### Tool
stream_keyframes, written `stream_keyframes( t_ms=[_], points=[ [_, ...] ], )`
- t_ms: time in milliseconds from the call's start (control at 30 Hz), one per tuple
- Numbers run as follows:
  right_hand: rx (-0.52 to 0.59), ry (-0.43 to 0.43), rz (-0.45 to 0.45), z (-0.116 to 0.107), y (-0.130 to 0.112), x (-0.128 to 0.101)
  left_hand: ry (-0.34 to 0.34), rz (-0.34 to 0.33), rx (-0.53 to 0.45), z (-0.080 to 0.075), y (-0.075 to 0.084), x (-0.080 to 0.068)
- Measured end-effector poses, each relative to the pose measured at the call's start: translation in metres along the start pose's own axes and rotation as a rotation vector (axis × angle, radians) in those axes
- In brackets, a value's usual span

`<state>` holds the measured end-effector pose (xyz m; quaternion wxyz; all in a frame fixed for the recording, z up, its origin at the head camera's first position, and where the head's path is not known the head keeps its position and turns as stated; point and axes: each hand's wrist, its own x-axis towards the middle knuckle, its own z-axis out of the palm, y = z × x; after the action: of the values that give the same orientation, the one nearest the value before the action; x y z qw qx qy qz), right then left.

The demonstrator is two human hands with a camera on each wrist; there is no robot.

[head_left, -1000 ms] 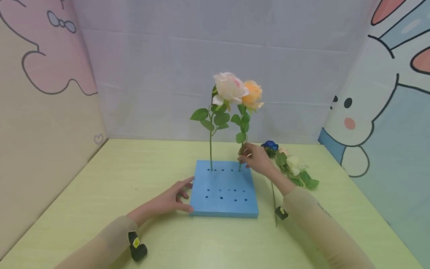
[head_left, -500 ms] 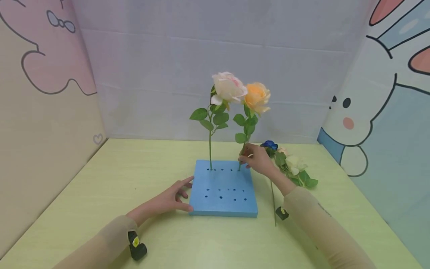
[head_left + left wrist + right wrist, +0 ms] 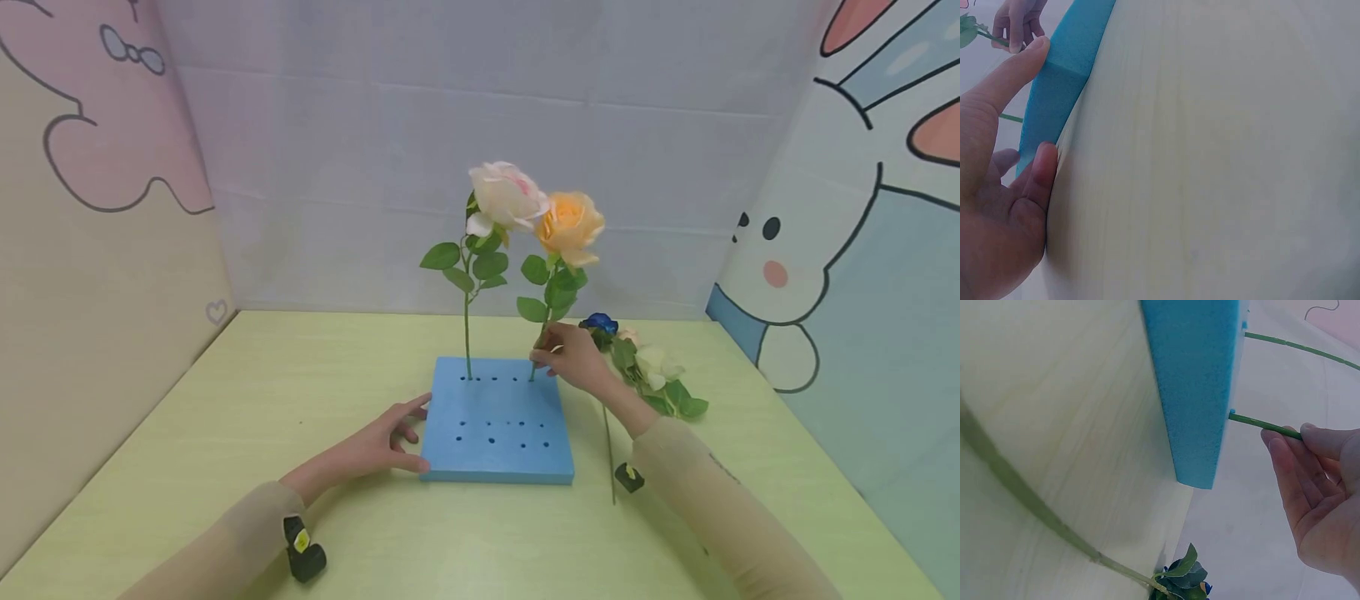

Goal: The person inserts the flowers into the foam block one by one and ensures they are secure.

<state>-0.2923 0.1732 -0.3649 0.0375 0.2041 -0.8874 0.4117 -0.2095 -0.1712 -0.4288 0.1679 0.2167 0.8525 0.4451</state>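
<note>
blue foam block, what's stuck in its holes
Two stems stand in the back row of the blue foam block: the pale pink rose near the left, the orange rose near the right, its stem pinched by the right hand. How deep they go is hidden inside the foam.

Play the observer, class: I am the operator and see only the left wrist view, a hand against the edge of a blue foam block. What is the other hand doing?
Observer: The right hand pinches the orange rose by its stem, just above the blue foam block.
Operator: Is that stem in the block?
Observer: Yes. The right wrist view shows its end entering a hole in the top face.
Operator: Does anything else stand in the block?
Observer: A pale pink rose stands in the same back row, further left.
</note>
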Motion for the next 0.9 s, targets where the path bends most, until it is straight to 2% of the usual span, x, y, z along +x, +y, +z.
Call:
stream_keyframes(
  t_ms=[367,567,900],
  points=[
    [0.019,0.002,-0.013,-0.001,0.0008,-0.0025,0.002,0.005,-0.002,0.0002,-0.0011,-0.0004],
    [0.009,-0.022,0.016,-0.0005,0.0015,-0.0016,0.0,-0.002,-0.004,0.0008,-0.0008,-0.0019],
    [0.018,-0.052,0.015,-0.0053,0.0034,0.0005,0.002,-0.001,0.009,-0.0002,-0.0011,-0.0014]
  ],
)
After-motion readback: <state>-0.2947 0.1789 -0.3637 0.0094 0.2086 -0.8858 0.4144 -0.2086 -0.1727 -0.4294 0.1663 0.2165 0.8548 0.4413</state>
